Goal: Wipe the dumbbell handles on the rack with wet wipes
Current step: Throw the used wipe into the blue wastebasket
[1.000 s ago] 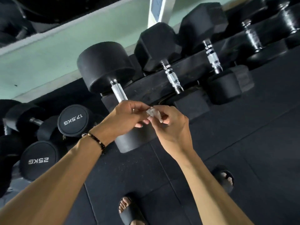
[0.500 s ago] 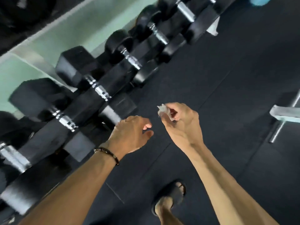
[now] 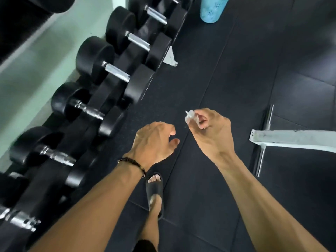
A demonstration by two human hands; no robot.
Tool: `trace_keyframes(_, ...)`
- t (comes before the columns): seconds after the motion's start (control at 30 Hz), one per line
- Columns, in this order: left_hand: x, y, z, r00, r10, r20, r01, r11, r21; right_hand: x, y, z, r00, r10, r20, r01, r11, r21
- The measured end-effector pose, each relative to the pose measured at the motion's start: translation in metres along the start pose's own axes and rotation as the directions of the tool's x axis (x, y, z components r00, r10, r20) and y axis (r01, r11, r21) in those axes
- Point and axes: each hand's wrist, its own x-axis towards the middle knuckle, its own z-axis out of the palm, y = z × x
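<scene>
The wipe [image 3: 189,115], a small crumpled wad, is pinched in the right hand [image 3: 211,132] over the floor [image 3: 236,70]. The left hand [image 3: 152,141] hangs beside it, loosely curled, holding nothing. Dumbbells [image 3: 116,71] line the rack [image 3: 109,91] at left.

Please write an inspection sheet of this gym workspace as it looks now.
Surface: black rubber floor tiles, bare where visible.
Job's things: black round dumbbells with metal handles in a row on the black rack; small crumpled white wet wipe.
Clutter: teal patterned container on the floor; white metal bench foot.
Grips: right hand pinches the wipe; left hand relaxed, holds nothing.
Cables: nothing seen.
Surroundings: pale green wall; black slide sandal on one foot.
</scene>
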Motion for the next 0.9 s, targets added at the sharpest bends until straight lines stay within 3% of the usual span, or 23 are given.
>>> trace_keyframes(0.4,0.333,0.059,-0.119,0.995,0.082,0.056,-0.087,0.992,0.092,0.341,0.01,-0.056,0.992,0.096,-0.077,-0.094,0.995,0.022)
trace_keyframes(0.9,0.773,0.148,-0.212,0.999,-0.016,0.046,0.015,0.999,0.037,0.805,0.087,-0.131,0.993,0.107,0.045,-0.105,0.993,-0.051)
